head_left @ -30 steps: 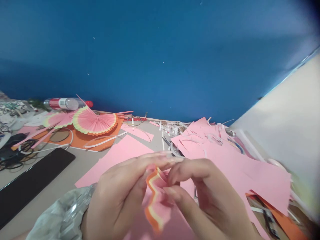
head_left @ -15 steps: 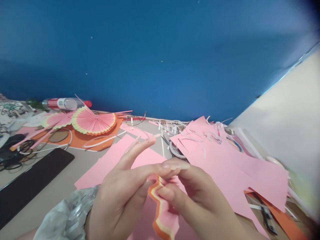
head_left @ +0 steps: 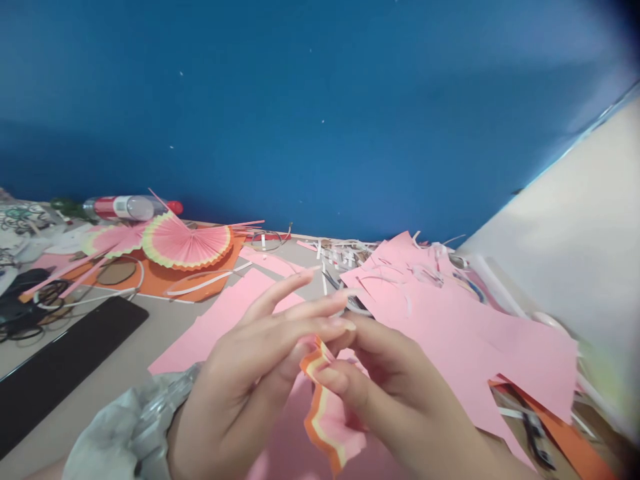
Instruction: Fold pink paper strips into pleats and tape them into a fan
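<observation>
A pleated strip of pink paper (head_left: 336, 427) with a cream and orange wavy edge hangs down between my two hands. My right hand (head_left: 400, 393) pinches its upper part, with the thumb pressed on the folds. Thumb and forefinger of my left hand (head_left: 250, 373) close on the top end of the strip, while its other fingers stretch out over the right fingertips. The folds between the fingertips are partly hidden. Under the hands lies a pink paper sheet (head_left: 285, 433).
Finished pleated paper fans (head_left: 190, 247) rest on orange paper (head_left: 210, 287) at the back left, near a plastic bottle (head_left: 125, 208) lying on its side. A black phone-like slab (head_left: 70, 373) lies left. Cut pink sheets (head_left: 450, 340) and a cutter (head_left: 536, 437) are at right.
My left fingers have spread and moved over the right fingertips. The hanging part of the pleated strip has shifted slightly and bends more at the top.
</observation>
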The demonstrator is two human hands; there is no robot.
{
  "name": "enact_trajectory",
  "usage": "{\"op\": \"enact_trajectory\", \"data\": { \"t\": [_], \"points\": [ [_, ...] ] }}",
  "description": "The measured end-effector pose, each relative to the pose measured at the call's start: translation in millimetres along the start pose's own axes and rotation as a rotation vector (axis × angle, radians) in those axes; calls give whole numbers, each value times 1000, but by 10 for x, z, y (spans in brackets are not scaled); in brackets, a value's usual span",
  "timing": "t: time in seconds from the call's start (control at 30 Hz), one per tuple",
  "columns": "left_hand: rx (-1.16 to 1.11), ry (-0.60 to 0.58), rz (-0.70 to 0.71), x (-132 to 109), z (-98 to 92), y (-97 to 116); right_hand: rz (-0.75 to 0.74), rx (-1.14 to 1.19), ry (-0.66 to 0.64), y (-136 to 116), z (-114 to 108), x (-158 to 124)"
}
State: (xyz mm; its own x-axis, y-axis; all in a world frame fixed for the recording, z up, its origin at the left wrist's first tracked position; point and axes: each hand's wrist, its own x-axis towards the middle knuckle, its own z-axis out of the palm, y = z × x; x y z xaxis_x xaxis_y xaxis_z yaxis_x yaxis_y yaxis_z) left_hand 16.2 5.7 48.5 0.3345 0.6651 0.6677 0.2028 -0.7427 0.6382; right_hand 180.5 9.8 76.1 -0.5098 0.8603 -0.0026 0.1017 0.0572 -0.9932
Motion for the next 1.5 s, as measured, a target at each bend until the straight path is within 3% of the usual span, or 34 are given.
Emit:
{"op": "enact_trajectory", "data": {
  "t": [0.13,0.3,0.63,0.93,1.2,1.5],
  "points": [
    [-31,-29,-18,41,-15,8,65,85,-18,-27,8,9],
    [-50,-55,15,64,-31,-6,-33,-15,62,-43,57,-23],
    [39,-99,105,65,-45,-18,-97,20,49,48,50,-32],
    [62,-102,121,50,-34,-3,-182,-162,164,-6,79,-56],
    [146,-118,159,114,-70,54,-158,-256,215,15,81,-76],
    [242,-153,113,89,-97,28,-174,-179,174,44,48,-45]
  ]
}}
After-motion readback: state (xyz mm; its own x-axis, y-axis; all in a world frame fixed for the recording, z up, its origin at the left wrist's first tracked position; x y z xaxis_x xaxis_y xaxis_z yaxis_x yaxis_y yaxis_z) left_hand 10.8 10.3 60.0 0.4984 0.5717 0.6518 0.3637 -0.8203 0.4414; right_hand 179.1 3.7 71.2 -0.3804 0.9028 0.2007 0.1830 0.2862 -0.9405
